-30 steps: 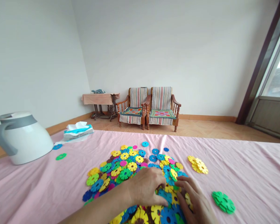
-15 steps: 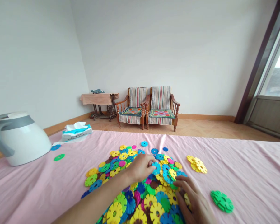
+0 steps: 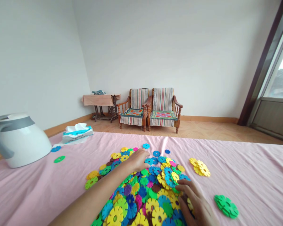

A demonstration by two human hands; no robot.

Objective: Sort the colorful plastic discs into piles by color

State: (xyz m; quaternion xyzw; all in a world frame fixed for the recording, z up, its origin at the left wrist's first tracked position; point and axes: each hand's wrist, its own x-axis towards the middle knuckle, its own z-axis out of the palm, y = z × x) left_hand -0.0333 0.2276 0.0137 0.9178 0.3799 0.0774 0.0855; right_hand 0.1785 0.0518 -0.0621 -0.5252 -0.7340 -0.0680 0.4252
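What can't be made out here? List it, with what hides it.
In the head view:
- Part of the disc pile: behind the left forearm.
- The pile's near end: cut off by the bottom edge.
- Anything the left hand may hold: hidden beneath it.
- Tissue box print: too small, blurred.

Flower-shaped multicoloured plastic discs (image 3: pixel 143 181): smooth, low sheen; pale pink cloth tablecloth (image 3: pixel 254 175): matt, softly creased; rounded white-and-grey jug (image 3: pixel 29 142): glossy, looks like hard plastic; crumpled white paper tissue (image 3: pixel 78 127): matt; brown spindled wooden armchairs (image 3: pixel 177 102): arms slightly shiny; off-white wall (image 3: pixel 179 56): smooth, matt
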